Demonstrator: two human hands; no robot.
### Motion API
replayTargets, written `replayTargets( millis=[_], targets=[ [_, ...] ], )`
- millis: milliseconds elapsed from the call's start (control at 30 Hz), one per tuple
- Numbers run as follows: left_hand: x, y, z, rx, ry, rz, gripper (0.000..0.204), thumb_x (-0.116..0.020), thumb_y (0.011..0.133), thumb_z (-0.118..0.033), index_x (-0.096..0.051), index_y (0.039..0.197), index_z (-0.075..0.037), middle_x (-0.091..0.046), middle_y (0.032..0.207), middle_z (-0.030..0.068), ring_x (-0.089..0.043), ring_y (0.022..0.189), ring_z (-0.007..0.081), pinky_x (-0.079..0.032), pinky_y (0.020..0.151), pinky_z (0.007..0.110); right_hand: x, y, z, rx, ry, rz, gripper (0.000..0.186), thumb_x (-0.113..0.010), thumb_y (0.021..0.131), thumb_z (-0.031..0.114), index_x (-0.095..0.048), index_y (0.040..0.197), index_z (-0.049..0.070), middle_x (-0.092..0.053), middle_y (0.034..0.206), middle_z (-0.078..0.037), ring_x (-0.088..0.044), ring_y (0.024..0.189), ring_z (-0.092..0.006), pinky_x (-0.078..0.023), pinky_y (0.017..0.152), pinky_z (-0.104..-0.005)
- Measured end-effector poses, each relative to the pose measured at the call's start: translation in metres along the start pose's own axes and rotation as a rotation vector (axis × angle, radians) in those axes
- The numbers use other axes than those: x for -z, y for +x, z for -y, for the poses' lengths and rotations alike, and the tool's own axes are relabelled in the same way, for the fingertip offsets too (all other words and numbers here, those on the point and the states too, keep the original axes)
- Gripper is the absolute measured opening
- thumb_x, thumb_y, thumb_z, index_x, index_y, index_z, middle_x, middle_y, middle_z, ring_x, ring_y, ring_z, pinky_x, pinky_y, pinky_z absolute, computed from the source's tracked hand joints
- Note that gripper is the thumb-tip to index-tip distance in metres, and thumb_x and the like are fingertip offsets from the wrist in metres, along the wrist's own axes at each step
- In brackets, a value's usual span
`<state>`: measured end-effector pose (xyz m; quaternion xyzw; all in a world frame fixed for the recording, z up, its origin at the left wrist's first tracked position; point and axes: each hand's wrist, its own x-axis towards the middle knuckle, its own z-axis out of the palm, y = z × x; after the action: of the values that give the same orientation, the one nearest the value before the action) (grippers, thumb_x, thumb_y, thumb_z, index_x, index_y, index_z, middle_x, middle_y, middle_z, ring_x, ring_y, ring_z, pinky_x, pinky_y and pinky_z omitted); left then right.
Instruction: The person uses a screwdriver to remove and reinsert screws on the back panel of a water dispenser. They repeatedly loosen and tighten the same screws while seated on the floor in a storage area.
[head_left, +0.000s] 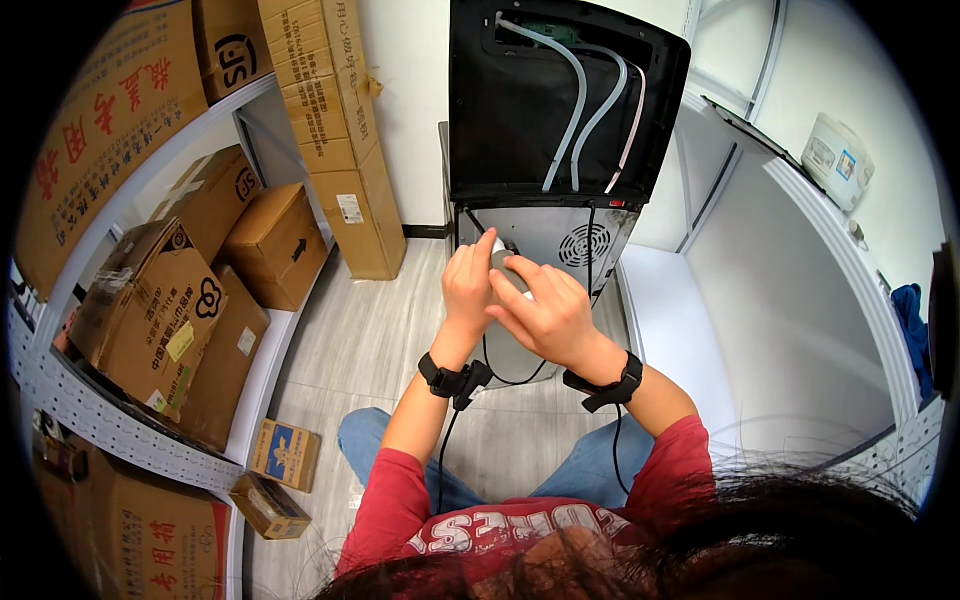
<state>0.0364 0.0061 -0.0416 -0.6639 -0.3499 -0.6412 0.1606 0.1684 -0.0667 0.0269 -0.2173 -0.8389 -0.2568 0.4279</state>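
In the head view, the left hand [467,285] is curling its fingers in nearly closed and is gripping a small grey-and-white piece [502,262]. The right hand [552,308] is meeting it from the other side, half open, and is laying its index finger against the same piece while its thumb is sticking out below; whether it is gripping too, I cannot tell. The piece is sitting between the hands, partly hidden by fingers, in front of the lower back of a tall machine [520,200]. Pale tubes [580,110] are curving down the black upper panel [510,150], and a round vent [585,245] is showing below. A black cable [591,240] is hanging past the vent, and a dark cord [515,383] is looping beneath the hands. Black straps [610,385] are encircling both wrists. To the left, brown cartons [275,245] are standing on a white shelf [268,375], and small boxes [285,453] are lying beside it. To the right, a white container [838,160] is standing high up
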Motion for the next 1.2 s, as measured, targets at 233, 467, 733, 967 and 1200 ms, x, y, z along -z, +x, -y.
replayTargets(
  millis=[233,467,733,967,1200],
  targets=[
    [-0.002,0.001,0.028,0.38,0.051,0.075,0.072,-0.071,0.078,-0.011,-0.035,0.139,0.004,-0.059,0.085,0.0167,-0.056,0.074,0.0322,-0.047,0.066,0.04,-0.006,-0.004,-0.002,-0.017,-0.153,-0.08,0.035,-0.07,0.076,0.013,-0.062,0.109,0.004,-0.059,0.101,-0.01,-0.055,0.065,-0.0192,-0.044,0.054,-0.0293],
    [-0.03,0.029,0.064,0.456,0.042,0.212,0.093,-0.08,0.071,-0.024,-0.029,0.144,0.002,-0.061,0.094,0.0177,-0.057,0.087,0.0345,-0.046,0.078,0.042,-0.008,0.006,-0.001,-0.049,-0.148,-0.107,0.027,-0.067,0.071,0.009,-0.064,0.097,0.005,-0.059,0.093,-0.007,-0.047,0.053,-0.0149,-0.039,0.047,-0.026],
    [-0.043,0.028,0.08,0.554,-0.138,0.168,0.082,-0.082,0.07,-0.023,-0.04,0.139,-0.007,-0.067,0.101,0.0156,-0.065,0.089,0.0316,-0.051,0.076,0.039,-0.016,0.004,-0.004,0.073,-0.041,-0.152,0.041,-0.066,0.071,0.006,-0.056,0.11,0.006,-0.057,0.105,-0.013,-0.052,0.07,-0.0245,-0.044,0.058,-0.0335],
    [-0.033,0.037,0.079,0.574,-0.142,0.259,0.076,-0.08,0.073,-0.025,-0.041,0.136,-0.01,-0.07,0.092,0.013,-0.068,0.083,0.0308,-0.052,0.071,0.038,-0.019,0.003,-0.002,0.083,-0.043,-0.14,0.025,-0.07,0.073,0.013,-0.058,0.094,0.006,-0.058,0.1,-0.011,-0.051,0.069,-0.0231,-0.043,0.057,-0.0328],
    [-0.034,0.03,0.094,0.548,-0.171,0.251,0.078,-0.078,0.075,-0.032,-0.036,0.137,-0.011,-0.07,0.082,0.0113,-0.067,0.075,0.0319,-0.051,0.064,0.04,-0.02,0.011,0.001,0.183,0.059,-0.157,0.023,-0.066,0.071,0.009,-0.058,0.092,0.004,-0.057,0.103,-0.012,-0.057,0.093,-0.0266,-0.053,0.073,-0.0351]
  ],
)
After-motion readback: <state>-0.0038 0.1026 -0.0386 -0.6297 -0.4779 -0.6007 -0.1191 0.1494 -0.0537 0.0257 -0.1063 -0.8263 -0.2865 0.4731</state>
